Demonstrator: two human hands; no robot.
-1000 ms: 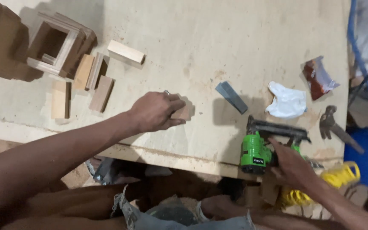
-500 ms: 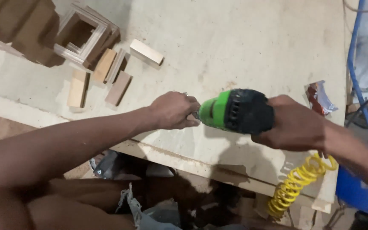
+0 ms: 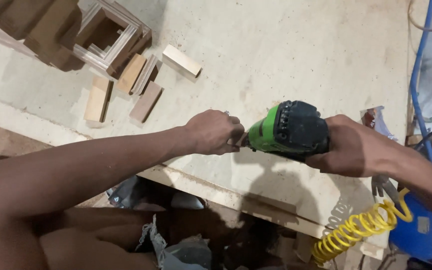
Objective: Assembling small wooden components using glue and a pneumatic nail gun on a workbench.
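Fastening stage, judging by left hand (image 3: pixel 215 132) clamped on small wood piece (image 3: pixel 240 140), right hand (image 3: pixel 348 146) gripping green nail gun (image 3: pixel 288 130) against it; next needs steady hold.

Both forearms are bare and sleeveless, with a ring (image 3: pixel 226 113) on the left hand (image 3: pixel 215 132).

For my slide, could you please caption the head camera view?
Left hand steadies a small wood piece while the right hand presses a green nail gun against it on the workbench.
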